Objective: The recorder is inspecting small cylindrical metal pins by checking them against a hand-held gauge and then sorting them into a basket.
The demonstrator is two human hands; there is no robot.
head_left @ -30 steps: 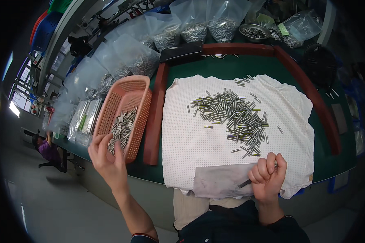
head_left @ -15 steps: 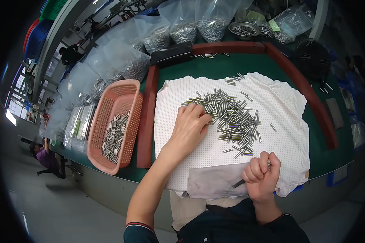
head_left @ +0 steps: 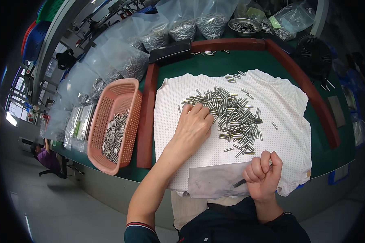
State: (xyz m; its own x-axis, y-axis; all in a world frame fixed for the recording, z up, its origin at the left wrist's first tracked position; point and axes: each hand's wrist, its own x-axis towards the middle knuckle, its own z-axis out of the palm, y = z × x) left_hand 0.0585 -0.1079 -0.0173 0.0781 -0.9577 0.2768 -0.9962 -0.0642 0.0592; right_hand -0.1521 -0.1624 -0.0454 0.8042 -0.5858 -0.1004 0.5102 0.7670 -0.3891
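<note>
A heap of short silvery metal pins (head_left: pixel 231 113) lies spread on a white dotted cloth (head_left: pixel 288 162). At the heap's left edge my left hand (head_left: pixel 194 124) has its fingers curled down among the pins. Its fingertips, and whatever they pinch, are hidden. Near the front edge of the cloth my right hand (head_left: pixel 263 176) is closed in a fist, palm side up. A thin dark tool (head_left: pixel 239 183) sticks out of it to the left, over a stained grey cloth pad (head_left: pixel 215 182). The rest of that tool is covered by the fingers.
Left of the cloth stands a pink plastic basket (head_left: pixel 94 133) holding pins. Reddish-brown bars (head_left: pixel 231 45) border the green tabletop (head_left: pixel 174 69). Clear bags of pins (head_left: pixel 156 34) and a metal bowl (head_left: pixel 245 20) stand behind; a black fan (head_left: pixel 313 56) is at far right.
My left hand has shifted slightly right at the heap's edge, its fingers bunched more closely. My right hand and its dark tool have hardly moved.
</note>
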